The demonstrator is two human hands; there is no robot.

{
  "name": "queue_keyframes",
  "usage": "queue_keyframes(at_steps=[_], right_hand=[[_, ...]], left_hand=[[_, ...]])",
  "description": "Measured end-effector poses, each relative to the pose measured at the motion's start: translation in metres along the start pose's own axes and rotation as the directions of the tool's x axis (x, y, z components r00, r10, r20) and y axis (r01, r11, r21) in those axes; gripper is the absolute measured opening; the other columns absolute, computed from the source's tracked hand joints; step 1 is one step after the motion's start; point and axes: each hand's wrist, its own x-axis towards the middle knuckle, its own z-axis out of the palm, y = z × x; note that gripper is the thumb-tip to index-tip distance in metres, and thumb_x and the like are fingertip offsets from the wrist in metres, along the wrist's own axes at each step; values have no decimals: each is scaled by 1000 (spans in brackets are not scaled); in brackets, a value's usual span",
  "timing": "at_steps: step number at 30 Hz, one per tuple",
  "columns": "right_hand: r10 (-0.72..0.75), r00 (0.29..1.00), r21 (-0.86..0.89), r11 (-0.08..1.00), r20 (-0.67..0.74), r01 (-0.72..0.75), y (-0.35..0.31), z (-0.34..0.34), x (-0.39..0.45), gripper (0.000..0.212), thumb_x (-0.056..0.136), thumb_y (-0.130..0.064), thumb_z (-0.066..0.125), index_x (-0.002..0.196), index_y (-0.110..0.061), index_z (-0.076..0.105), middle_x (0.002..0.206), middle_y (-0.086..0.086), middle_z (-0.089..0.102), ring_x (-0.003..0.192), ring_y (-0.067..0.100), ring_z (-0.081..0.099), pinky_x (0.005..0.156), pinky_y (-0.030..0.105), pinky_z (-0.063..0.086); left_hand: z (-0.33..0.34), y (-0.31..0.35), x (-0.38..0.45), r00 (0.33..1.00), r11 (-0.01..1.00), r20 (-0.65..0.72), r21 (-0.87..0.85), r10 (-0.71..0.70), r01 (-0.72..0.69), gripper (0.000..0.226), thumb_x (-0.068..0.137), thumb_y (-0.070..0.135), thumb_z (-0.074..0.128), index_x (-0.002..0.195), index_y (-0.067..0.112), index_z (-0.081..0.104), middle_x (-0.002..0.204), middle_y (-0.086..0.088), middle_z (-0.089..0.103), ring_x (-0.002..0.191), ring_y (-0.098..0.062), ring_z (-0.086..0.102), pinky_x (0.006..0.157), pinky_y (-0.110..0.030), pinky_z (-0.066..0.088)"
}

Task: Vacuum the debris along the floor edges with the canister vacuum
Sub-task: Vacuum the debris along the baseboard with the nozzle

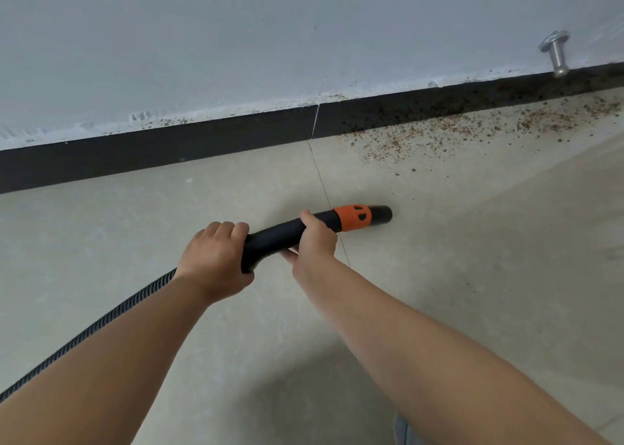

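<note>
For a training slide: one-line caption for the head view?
Both hands, left and right, aim the vacuum nozzle toward debris along the baseboard.

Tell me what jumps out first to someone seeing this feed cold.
The orange collar on the black nozzle at centre, gripped by the left hand and right hand. Next, brown debris scattered along the black baseboard at upper right, ahead of the nozzle tip. A metal doorstop juts from the wall above it.
</note>
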Motion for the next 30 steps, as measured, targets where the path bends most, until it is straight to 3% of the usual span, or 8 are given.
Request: queue_keyframes(at_steps=[5, 8, 13, 21, 25, 30], right_hand=[[-21, 997, -119, 992, 81, 30, -25, 8, 4, 43, 90, -21, 58, 128, -7, 42, 123, 15, 54, 112, 31, 54, 73, 40, 51], [-30, 998, -147, 988, 58, 38, -36, 10, 6, 44, 91, -23, 58, 128, -7, 41, 124, 15, 53, 112, 31, 53, 73, 40, 51], [-43, 998, -219, 975, -46, 32, -40, 4, 11, 44, 92, -25, 57, 128, -6, 42, 121, 17, 56, 109, 33, 56, 68, 40, 54], [-69, 996, -199, 978, -60, 56, -55, -6, 17, 44, 92, -26, 54, 130, -8, 41, 121, 15, 55, 106, 31, 55, 71, 42, 53], [-111, 993, -192, 976, -43, 100, -69, -15, 24, 39, 92, -25, 54, 126, -8, 43, 108, 11, 53, 94, 27, 51, 77, 42, 54], [-111, 992, -160, 982, -56, 101, -72, -19, 28, 43, 92, -26, 55, 128, -8, 42, 117, 13, 55, 92, 26, 51, 87, 45, 52]], left_hand=[[-8, 13, 11, 997, 997, -58, 48, -49, 52, 55, 25, 12, 87, 69, 0, 56, 54, -12, 53, 46, -32, 52, 42, -31, 41], [-13, 18, 20, 992, 993, -38, 13, -118, 118, 48, 41, 13, 85, 77, -1, 57, 64, -15, 56, 59, -35, 55, 53, -34, 40], [-8, 26, 26, 994, 998, -107, 56, 7, -1, 56, 20, 16, 86, 65, 3, 54, 51, -9, 50, 42, -29, 50, 39, -30, 40], [-10, 44, 37, 982, 997, -182, 68, 52, -40, 54, 21, 13, 84, 63, 2, 53, 50, -11, 49, 41, -29, 48, 41, -29, 41], [-10, 62, 46, 984, 997, -170, 64, 48, -37, 55, 20, 16, 86, 62, 3, 53, 49, -10, 48, 40, -28, 47, 41, -28, 38], [-11, 66, 52, 984, 994, -165, 102, 67, -50, 55, 20, 16, 86, 63, 3, 53, 50, -10, 49, 41, -29, 48, 41, -28, 39]])
